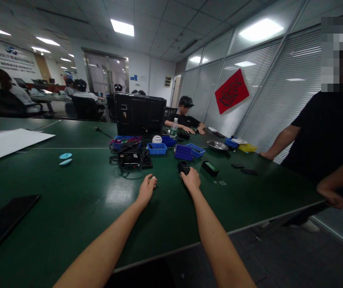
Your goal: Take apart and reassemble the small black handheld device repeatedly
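My right hand [192, 178] is closed on a small black box-shaped object [183, 166] on the green table [99, 224]; my fingers cover its near side. My left hand [146, 190] is just over the table to the left, fingers loosely bent and slightly apart, with nothing visible in it. To the right of my right hand lies a black case [210, 168] with a green top panel. Beyond the black object are a dark blue box [184, 152] and a blue tray [196, 151]. A small ring [215, 182] and a clear scrap [222, 183] lie nearby.
A black device with cables [128, 158], a baseball [157, 139], a water bottle [174, 129] and a metal bowl [217, 146] stand beyond my hands. A black monitor [140, 114] rises behind. One person [306, 132] stands at the right edge; another sits across.
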The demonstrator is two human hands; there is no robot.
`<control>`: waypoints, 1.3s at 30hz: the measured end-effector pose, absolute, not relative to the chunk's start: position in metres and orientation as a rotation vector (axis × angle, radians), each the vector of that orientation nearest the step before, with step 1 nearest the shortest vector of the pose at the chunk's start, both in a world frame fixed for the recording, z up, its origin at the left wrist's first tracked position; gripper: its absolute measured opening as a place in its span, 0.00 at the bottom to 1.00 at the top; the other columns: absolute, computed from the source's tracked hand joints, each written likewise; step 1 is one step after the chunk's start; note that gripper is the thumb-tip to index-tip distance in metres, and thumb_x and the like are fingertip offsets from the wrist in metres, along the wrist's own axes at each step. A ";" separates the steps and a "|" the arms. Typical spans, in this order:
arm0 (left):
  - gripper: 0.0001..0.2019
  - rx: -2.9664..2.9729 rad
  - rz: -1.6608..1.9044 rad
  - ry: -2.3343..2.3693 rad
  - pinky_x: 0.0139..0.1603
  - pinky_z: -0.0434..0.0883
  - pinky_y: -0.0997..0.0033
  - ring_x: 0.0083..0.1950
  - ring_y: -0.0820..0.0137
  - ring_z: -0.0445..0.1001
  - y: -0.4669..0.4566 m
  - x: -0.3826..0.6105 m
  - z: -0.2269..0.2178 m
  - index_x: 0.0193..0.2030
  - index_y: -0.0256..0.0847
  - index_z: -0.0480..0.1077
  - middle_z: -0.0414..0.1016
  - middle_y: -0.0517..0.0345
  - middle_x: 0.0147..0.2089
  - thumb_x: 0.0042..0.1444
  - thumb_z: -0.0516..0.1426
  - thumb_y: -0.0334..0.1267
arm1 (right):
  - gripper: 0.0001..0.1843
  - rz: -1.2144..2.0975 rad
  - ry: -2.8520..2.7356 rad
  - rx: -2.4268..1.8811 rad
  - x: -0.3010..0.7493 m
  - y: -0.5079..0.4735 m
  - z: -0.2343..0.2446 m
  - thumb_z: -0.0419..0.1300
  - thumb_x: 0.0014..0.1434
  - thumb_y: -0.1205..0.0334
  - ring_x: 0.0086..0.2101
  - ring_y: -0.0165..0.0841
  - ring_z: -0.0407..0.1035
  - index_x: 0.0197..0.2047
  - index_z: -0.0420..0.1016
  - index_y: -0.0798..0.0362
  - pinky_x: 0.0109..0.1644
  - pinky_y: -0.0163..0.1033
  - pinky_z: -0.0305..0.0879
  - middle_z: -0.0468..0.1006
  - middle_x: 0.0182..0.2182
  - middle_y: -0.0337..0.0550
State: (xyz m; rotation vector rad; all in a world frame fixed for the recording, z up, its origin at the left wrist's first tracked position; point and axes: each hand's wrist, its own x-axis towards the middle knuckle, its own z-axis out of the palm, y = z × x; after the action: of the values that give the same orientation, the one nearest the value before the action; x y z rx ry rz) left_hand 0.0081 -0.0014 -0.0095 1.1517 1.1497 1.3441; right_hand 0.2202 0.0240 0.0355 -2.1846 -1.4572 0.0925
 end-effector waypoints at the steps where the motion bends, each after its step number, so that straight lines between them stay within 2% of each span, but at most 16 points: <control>1: 0.21 1.154 1.343 1.148 0.42 0.70 0.68 0.42 0.69 0.72 -0.001 0.008 -0.010 0.51 0.36 0.61 0.72 0.47 0.42 0.54 0.51 0.46 | 0.27 0.075 -1.431 -2.160 0.221 0.023 0.037 0.53 0.51 0.49 0.46 0.43 0.62 0.51 0.62 0.54 0.42 0.44 0.62 0.67 0.46 0.53; 6: 0.21 1.157 1.333 1.147 0.43 0.70 0.68 0.43 0.69 0.72 -0.002 0.008 -0.008 0.51 0.35 0.60 0.72 0.47 0.42 0.54 0.51 0.46 | 0.29 -0.111 -1.286 -1.909 0.223 0.018 0.044 0.52 0.51 0.48 0.47 0.43 0.60 0.52 0.62 0.57 0.47 0.44 0.59 0.65 0.46 0.54; 9: 0.21 1.159 1.321 1.150 0.44 0.70 0.68 0.43 0.69 0.72 -0.004 0.008 -0.006 0.52 0.35 0.60 0.72 0.47 0.42 0.55 0.50 0.46 | 0.29 -0.074 -1.298 -1.684 0.218 0.018 0.044 0.52 0.51 0.47 0.45 0.40 0.63 0.51 0.64 0.59 0.48 0.42 0.59 0.66 0.45 0.54; 11: 0.21 1.166 1.315 1.155 0.43 0.70 0.69 0.43 0.69 0.72 -0.005 0.008 -0.005 0.52 0.35 0.60 0.72 0.47 0.42 0.55 0.50 0.46 | 0.30 0.119 -1.338 -1.585 0.211 0.019 0.041 0.50 0.53 0.46 0.40 0.38 0.66 0.52 0.63 0.58 0.43 0.40 0.63 0.69 0.43 0.52; 13: 0.22 1.179 1.315 1.165 0.43 0.70 0.69 0.44 0.69 0.72 -0.004 0.009 -0.005 0.52 0.35 0.60 0.72 0.47 0.43 0.55 0.50 0.46 | 0.30 0.391 -1.392 -1.521 0.201 0.020 0.037 0.46 0.55 0.45 0.32 0.34 0.68 0.54 0.61 0.58 0.34 0.37 0.66 0.72 0.40 0.49; 16: 0.22 1.214 1.316 1.199 0.42 0.70 0.69 0.42 0.69 0.72 -0.002 0.008 -0.008 0.52 0.36 0.60 0.72 0.49 0.42 0.54 0.51 0.47 | 0.29 0.690 -1.508 -1.485 0.187 0.020 0.030 0.45 0.56 0.46 0.23 0.30 0.67 0.54 0.61 0.56 0.25 0.35 0.64 0.74 0.35 0.46; 18: 0.23 1.243 1.311 1.225 0.41 0.70 0.69 0.41 0.69 0.73 -0.001 0.007 -0.010 0.52 0.37 0.60 0.72 0.50 0.41 0.53 0.51 0.48 | 0.26 0.676 -1.590 -1.515 0.180 0.018 0.027 0.46 0.56 0.47 0.26 0.31 0.68 0.51 0.64 0.55 0.29 0.36 0.65 0.74 0.35 0.45; 20: 0.23 1.265 1.308 1.235 0.42 0.70 0.69 0.40 0.69 0.73 0.000 0.007 -0.012 0.52 0.37 0.60 0.72 0.51 0.40 0.53 0.51 0.48 | 0.22 0.521 -1.664 -1.562 0.176 0.016 0.025 0.49 0.56 0.50 0.36 0.34 0.70 0.49 0.66 0.54 0.39 0.38 0.65 0.74 0.39 0.46; 23: 0.22 1.277 1.314 1.237 0.42 0.70 0.69 0.40 0.69 0.73 0.000 0.007 -0.012 0.52 0.37 0.61 0.73 0.51 0.40 0.53 0.51 0.47 | 0.21 0.312 -1.778 -1.586 0.174 0.015 0.023 0.54 0.53 0.53 0.46 0.35 0.65 0.48 0.68 0.54 0.50 0.37 0.58 0.72 0.45 0.46; 25: 0.21 1.272 1.317 1.236 0.41 0.70 0.69 0.40 0.69 0.73 -0.001 0.007 -0.011 0.52 0.37 0.61 0.73 0.51 0.40 0.53 0.51 0.47 | 0.20 0.300 -1.820 -1.591 0.175 0.015 0.023 0.53 0.54 0.53 0.43 0.34 0.66 0.46 0.69 0.55 0.48 0.36 0.58 0.73 0.43 0.47; 27: 0.22 1.259 1.324 1.228 0.41 0.70 0.68 0.40 0.69 0.73 -0.002 0.008 -0.009 0.52 0.37 0.61 0.72 0.51 0.40 0.53 0.51 0.47 | 0.19 0.350 -1.836 -1.634 0.176 0.016 0.024 0.48 0.57 0.52 0.37 0.32 0.68 0.40 0.72 0.56 0.42 0.34 0.60 0.76 0.36 0.46; 30: 0.22 1.246 1.329 1.218 0.41 0.70 0.68 0.40 0.69 0.73 -0.003 0.008 -0.007 0.52 0.36 0.60 0.72 0.50 0.41 0.53 0.51 0.47 | 0.24 0.370 -1.827 -1.791 0.180 0.018 0.026 0.42 0.60 0.51 0.30 0.32 0.67 0.29 0.73 0.56 0.35 0.33 0.58 0.75 0.27 0.45; 32: 0.23 1.247 1.328 1.218 0.41 0.70 0.68 0.40 0.69 0.73 -0.003 0.008 -0.007 0.52 0.36 0.60 0.72 0.50 0.41 0.53 0.51 0.47 | 0.25 0.319 -1.816 -1.870 0.183 0.018 0.029 0.42 0.60 0.50 0.29 0.32 0.67 0.26 0.73 0.55 0.34 0.33 0.57 0.75 0.26 0.45; 35: 0.22 1.244 1.324 1.225 0.41 0.70 0.69 0.40 0.69 0.73 -0.002 0.007 -0.008 0.52 0.37 0.61 0.72 0.51 0.40 0.53 0.51 0.47 | 0.24 0.247 -1.819 -1.822 0.185 0.016 0.032 0.42 0.60 0.50 0.34 0.33 0.67 0.30 0.73 0.54 0.38 0.34 0.57 0.75 0.31 0.45; 37: 0.22 1.239 1.322 1.224 0.41 0.70 0.69 0.40 0.69 0.73 0.000 0.007 -0.010 0.52 0.37 0.61 0.72 0.51 0.40 0.53 0.51 0.48 | 0.20 0.213 -1.858 -1.711 0.184 0.014 0.034 0.46 0.58 0.48 0.39 0.33 0.66 0.38 0.73 0.52 0.43 0.34 0.57 0.74 0.36 0.44; 39: 0.23 1.233 1.324 1.218 0.41 0.70 0.69 0.40 0.69 0.73 0.001 0.007 -0.011 0.52 0.37 0.61 0.72 0.50 0.41 0.53 0.51 0.48 | 0.22 0.181 -1.935 -1.634 0.183 0.011 0.035 0.53 0.53 0.47 0.43 0.34 0.63 0.46 0.69 0.51 0.47 0.36 0.56 0.72 0.41 0.44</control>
State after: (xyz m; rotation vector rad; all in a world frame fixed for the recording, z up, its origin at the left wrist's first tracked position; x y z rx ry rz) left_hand 0.0066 0.0007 -0.0114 1.2329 1.2183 1.3244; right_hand 0.1826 0.0108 0.0348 -1.6338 -1.9353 0.1811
